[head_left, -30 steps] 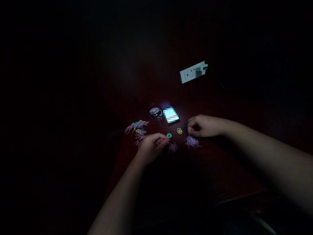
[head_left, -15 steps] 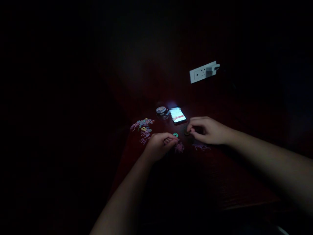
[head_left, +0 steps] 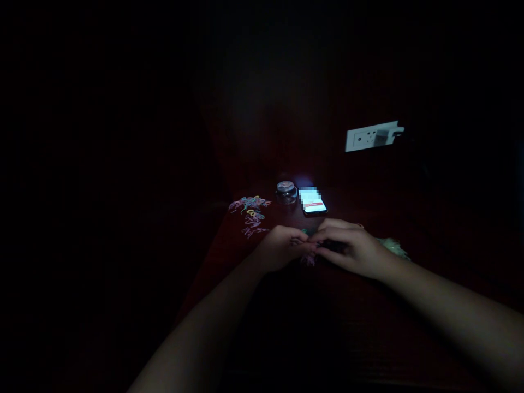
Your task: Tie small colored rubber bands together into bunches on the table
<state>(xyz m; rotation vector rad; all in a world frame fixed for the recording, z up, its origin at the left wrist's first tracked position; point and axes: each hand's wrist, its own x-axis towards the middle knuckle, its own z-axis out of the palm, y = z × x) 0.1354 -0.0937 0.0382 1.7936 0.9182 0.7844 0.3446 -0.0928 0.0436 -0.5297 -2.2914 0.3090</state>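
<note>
My left hand (head_left: 284, 248) and my right hand (head_left: 352, 248) meet at the fingertips over the dark red table. Both are closed in a pinch; whatever they hold is too small and dim to make out. Just beneath the fingertips lies a little heap of purple bands (head_left: 309, 261), like small rubber bands. A bit of a green band (head_left: 304, 232) shows behind the fingers, mostly covered. Beside my right wrist a pale green heap (head_left: 393, 247) is partly hidden by the hand.
Multicoloured bands (head_left: 250, 203) are scattered near the table's left edge. Farther back stand a lidded clear jar (head_left: 286, 192) and a lit phone (head_left: 314, 203). A white socket strip (head_left: 372, 137) with a plug is on the wall. The surroundings are very dark.
My right hand has come over to my left, so their fingertips now meet. The pale green heap has come into sight beside my right wrist. The whole view has shifted slightly.
</note>
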